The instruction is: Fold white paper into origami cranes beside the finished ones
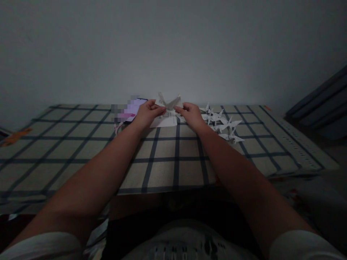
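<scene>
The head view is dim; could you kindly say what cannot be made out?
In the head view:
Phone: left part masked by pixel blocks.
Folded paper: pinched edges covered by left hand and right hand.
Paper cranes: too small and overlapping to count.
Shirt: print cut off by bottom edge.

Desk (pixel 67 151) draped in blue-checked beige cloth (pixel 162 173), lane open between bare forearms (pixel 111 155), far end stopped by creased white paper (pixel 170 103) in both hands (pixel 146 115); white folded-paper cranes (pixel 221 127) crowding the right; lilac-screened phone (pixel 137 108) beside the left, open cloth farther left; plain grey wall (pixel 173 54) behind
</scene>
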A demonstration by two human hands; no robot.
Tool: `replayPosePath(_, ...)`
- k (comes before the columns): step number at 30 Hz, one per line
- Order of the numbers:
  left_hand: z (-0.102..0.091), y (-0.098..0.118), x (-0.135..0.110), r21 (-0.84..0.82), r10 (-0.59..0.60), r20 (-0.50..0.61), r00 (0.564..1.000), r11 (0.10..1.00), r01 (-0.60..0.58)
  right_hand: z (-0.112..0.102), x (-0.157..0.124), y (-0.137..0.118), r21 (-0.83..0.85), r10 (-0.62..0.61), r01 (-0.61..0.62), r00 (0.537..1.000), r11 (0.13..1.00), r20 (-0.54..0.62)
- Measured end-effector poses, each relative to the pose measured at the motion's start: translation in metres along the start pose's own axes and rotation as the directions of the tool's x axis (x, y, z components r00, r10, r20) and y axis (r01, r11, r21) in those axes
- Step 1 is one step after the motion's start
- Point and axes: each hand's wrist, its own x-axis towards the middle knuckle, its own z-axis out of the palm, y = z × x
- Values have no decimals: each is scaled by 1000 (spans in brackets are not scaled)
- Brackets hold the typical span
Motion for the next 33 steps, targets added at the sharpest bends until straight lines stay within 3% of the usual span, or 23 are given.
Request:
replayPosePath(5, 3, -3, 0, 21, 34, -81, 996, 999, -32, 2, -1, 2, -90, 31, -37, 997, 995, -69)
replayPosePath(10, 9, -2, -1, -81, -109, -178, 978, 992, 96, 4, -1, 5, -106, 89, -90, 996, 990, -13)
replayPosePath(19, 14, 3, -4, -136, -255, -201, 946, 964, 231, 5, -6, -1, -263, -96, 106, 994, 959, 51)
replayPosePath(24, 15, 3, -8, -86, -200, -162, 966, 978, 188, 5, -6, -2, -265, -138, 160, 985, 951, 101)
replayPosePath(30, 5, -2, -3, -90, -113, -102, 988, 991, 104, 2, -3, -2, -231, -105, 99, 994, 968, -14)
replayPosePath(33, 0, -1, -1, -65, -57, -59, 997, 996, 53, 1, -2, 1, -182, -62, 57, 998, 982, -18)
